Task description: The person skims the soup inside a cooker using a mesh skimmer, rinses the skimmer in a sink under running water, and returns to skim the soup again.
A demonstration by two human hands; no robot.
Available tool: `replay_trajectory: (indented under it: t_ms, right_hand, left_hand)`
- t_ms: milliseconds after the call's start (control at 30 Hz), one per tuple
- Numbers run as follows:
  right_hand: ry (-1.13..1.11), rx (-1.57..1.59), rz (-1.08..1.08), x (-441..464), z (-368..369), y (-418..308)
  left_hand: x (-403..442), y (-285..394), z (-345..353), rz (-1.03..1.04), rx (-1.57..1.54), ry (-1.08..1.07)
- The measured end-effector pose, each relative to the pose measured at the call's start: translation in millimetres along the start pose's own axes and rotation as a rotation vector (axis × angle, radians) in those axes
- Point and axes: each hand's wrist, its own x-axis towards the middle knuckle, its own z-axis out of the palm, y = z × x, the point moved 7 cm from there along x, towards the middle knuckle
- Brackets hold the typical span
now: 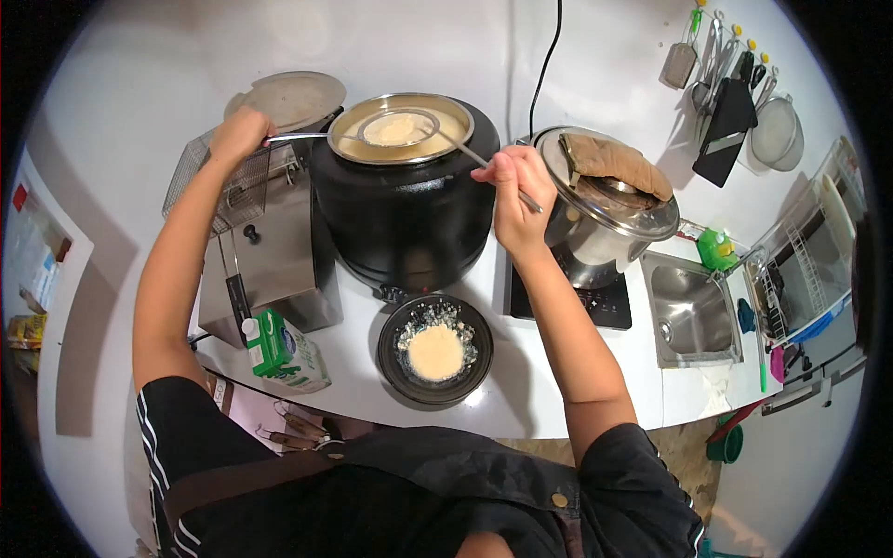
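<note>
My left hand (242,135) is closed on the handle of a round strainer (398,128), which sits over the open top of a black pot (405,209) with pale liquid inside. Pale, thick matter lies in the strainer. In my right hand (521,195) is a thin metal utensil (465,152), its far end reaching into the strainer. What shape that end has is hidden. On the counter in front of the pot stands a dark bowl (389,365) holding pale liquid with lumps round its inner wall.
A green carton (288,353) and a steel fryer (265,274) with a wire basket (223,186) stand left. Right are a lidded steel pot (595,246) with a brown cloth (609,163), an induction cooker (595,305) and a sink (690,312). Utensils hang on the wall.
</note>
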Motion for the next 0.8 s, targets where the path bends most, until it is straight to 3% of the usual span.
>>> replay_trajectory:
  t_ms: [67,133,200,233,267,300,333,367,400,467,600,667,733,800]
  right_hand:
    - [0.115,-0.014,-0.031,-4,-11,-10]
    - [0.053,-0.047,-0.002,-8,-15,-15]
    - [0.174,0.016,0.143,-20,-28,-13]
    - [0.276,0.244,0.261,-29,-34,-19]
    - [0.311,0.213,0.291,-42,-47,-16]
    - [0.345,0.183,0.322,-56,-60,-14]
    - [0.378,0.154,0.353,-70,-74,-12]
    - [0.317,0.14,0.238,-83,-89,-9]
    - [0.336,0.227,0.282,-91,-93,-22]
    - [0.354,0.323,0.318,-112,-105,-38]
    - [0.437,0.264,0.45,-161,-158,-47]
    - [0.47,0.263,0.56,-184,-189,-54]
    - [0.476,0.227,0.574,-201,-229,-65]
    - [0.493,0.169,0.621,-218,-275,-83]
  left_hand:
    - [-2,-8,5,-0.197,-0.135,-0.038]
    - [3,-7,11,-0.162,-0.103,-0.092]
    - [7,-15,21,-0.153,-0.056,-0.153]
    - [11,-21,29,-0.187,-0.042,-0.157]
    - [14,-25,34,-0.129,-0.135,-0.1]
    - [5,-24,28,-0.242,-0.351,-0.071]
    - [3,-16,21,-0.135,-0.268,-0.084]
    - [5,-21,25,-0.122,-0.31,-0.065]
    - [-8,-16,19,-0.232,-0.429,-0.121]
    - [-14,-11,36,-0.367,-1.04,-0.036]
    - [-45,27,31,-0.366,-1.017,-0.111]
    - [-67,43,26,-0.407,-0.782,-0.148]
    - [-82,57,25,-0.498,-0.836,-0.067]
    - [-81,62,44,-0.546,-1.089,-0.023]
